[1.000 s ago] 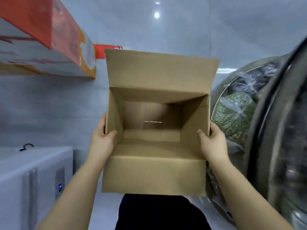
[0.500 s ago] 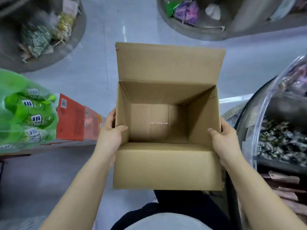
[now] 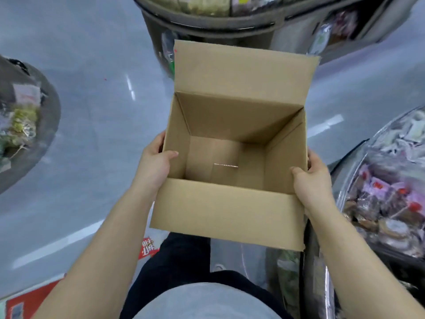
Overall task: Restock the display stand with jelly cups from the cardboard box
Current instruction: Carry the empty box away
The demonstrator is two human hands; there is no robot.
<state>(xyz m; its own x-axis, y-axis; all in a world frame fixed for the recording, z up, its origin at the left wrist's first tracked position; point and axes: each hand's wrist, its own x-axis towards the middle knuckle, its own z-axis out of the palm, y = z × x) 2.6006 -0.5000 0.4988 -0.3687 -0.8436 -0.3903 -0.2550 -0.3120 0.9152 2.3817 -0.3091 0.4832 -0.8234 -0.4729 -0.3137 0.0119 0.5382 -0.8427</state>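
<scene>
The box [image 3: 226, 212] is up off the floor in front of the person, carried between both hands, mouth open to the ceiling and its far flap standing up at twelve o'clock. The left hand [image 3: 153, 166] grips the left wall at nine o'clock, thumb hooked over the rim and fingers behind; the right hand [image 3: 311, 180] grips the right wall at three o'clock the same way. Inside I see only bare cardboard bottom with a thin slit of light along the seam, no jelly cups at all. So the restocking looks finished or nearly so, and this reads as the step of carrying away the emptied box. A round stand [image 3: 391, 192] heaped with wrapped sweets sits at three to four o'clock, just beside the box; another stand [image 3: 207, 17] is at twelve, a third [image 3: 25, 125] at nine. Whether jelly cups lie among them I cannot tell. Next, I'd guess, comes setting the box down somewhere clear of the stands, keeping both grips level.
</scene>
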